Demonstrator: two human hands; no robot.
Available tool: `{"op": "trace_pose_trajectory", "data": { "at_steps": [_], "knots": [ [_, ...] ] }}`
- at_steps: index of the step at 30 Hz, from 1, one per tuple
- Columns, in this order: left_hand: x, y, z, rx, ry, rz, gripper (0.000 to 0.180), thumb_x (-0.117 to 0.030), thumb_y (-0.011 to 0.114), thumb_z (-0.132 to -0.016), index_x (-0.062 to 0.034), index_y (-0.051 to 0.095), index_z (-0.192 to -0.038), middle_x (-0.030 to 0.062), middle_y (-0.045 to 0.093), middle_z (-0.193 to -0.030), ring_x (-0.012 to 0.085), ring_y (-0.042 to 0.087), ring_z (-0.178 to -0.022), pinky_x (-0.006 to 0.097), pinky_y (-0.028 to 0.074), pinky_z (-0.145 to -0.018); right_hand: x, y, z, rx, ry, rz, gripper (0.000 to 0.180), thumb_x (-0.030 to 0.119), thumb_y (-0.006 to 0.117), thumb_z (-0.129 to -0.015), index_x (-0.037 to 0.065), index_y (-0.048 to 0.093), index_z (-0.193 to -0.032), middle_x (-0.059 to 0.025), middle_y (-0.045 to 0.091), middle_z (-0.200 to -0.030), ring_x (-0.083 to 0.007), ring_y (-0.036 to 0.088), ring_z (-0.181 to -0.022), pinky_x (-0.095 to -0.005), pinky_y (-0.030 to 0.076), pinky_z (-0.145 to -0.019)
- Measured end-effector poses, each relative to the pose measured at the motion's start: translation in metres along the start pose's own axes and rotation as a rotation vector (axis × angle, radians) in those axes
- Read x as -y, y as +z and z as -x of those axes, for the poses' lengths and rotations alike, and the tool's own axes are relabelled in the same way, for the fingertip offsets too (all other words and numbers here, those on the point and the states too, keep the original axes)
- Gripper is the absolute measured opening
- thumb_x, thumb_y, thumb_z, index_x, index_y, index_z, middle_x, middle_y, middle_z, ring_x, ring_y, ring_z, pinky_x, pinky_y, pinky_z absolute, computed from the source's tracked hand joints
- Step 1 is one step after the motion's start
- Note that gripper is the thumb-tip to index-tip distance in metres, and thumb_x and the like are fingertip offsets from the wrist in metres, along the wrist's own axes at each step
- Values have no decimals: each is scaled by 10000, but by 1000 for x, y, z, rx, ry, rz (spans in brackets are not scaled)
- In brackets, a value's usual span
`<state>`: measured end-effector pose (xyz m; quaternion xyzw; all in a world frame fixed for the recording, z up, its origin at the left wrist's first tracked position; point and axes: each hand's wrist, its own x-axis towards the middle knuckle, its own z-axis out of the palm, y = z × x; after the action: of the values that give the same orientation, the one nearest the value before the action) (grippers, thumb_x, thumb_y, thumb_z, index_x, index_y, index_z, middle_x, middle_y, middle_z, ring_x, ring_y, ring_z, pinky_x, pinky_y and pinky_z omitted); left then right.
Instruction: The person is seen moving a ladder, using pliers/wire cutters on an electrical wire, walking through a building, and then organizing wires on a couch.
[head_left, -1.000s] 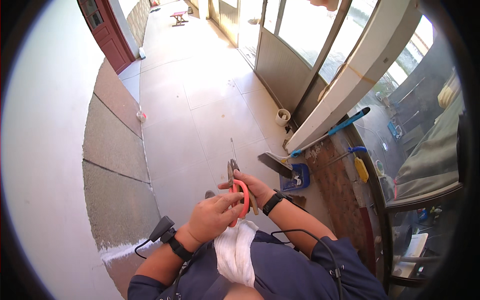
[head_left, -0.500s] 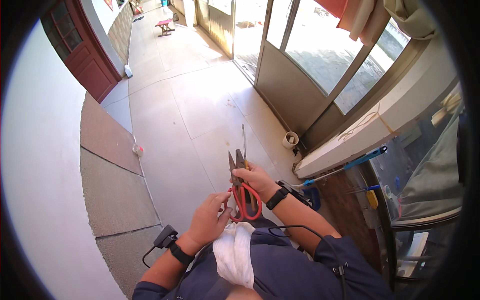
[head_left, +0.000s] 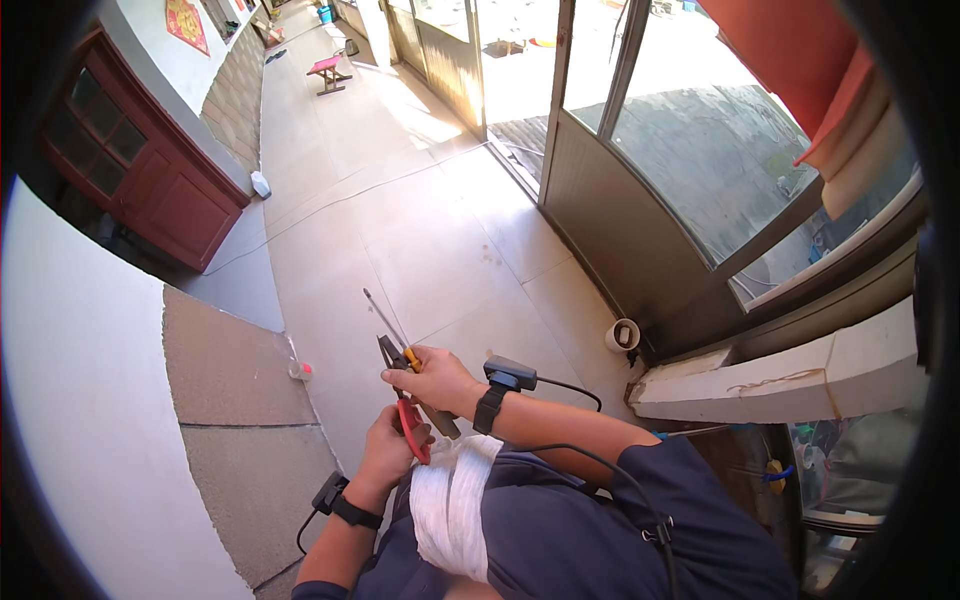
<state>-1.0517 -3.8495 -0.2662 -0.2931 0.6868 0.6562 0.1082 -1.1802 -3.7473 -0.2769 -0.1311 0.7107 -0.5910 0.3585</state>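
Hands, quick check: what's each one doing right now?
Left hand: closed around the red handle of the pliers.
Right hand: closed on the pliers, also gripping a thin rod that sticks up past the jaws.

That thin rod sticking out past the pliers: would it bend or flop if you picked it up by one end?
Probably stiff: the rod runs straight past the right hand without sagging. It looks thin, so likely light. Being slender and seemingly round, it may roll if laid down. The left hand holds the red-handled pliers.
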Motion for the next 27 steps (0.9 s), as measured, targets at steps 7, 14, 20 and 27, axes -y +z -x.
{"op": "trace_pose_trajectory", "data": {
  "at_steps": [7,14,20,27],
  "knots": [
    [34,-82,-115,-231,-163,-93,351,-95,697,-810,45,518,-1077,65,584,-798,126,571,-578,248,475,-498,-21,-94,-108,78,245,12,394,346,743,-798,8,594,-935,-43,617,-742,-112,591,-586,-261,492,-545],
    [53,-182,-229,-325,-337,-220,409,-78,734,-756,65,528,-1079,80,591,-806,139,565,-551,274,463,-449,-95,-215,-189,-157,483,48,402,316,766,-762,10,589,-953,-63,621,-744,-146,597,-597,-300,504,-548],
    [-28,-217,-375,-246,-306,-250,402,-47,697,-748,74,521,-1089,106,593,-777,165,584,-519,283,459,-424,-110,-279,-203,-512,691,-93,321,200,799,-745,28,586,-913,-70,622,-755,-171,614,-611,-320,517,-582],
    [-172,-211,-548,-39,-256,-153,257,-66,594,-816,31,488,-1029,101,570,-729,195,607,-511,289,480,-415,-95,-304,-260,-592,725,-238,318,216,779,-749,18,593,-915,-63,618,-733,-159,599,-622,-306,507,-575]
  ]
}}
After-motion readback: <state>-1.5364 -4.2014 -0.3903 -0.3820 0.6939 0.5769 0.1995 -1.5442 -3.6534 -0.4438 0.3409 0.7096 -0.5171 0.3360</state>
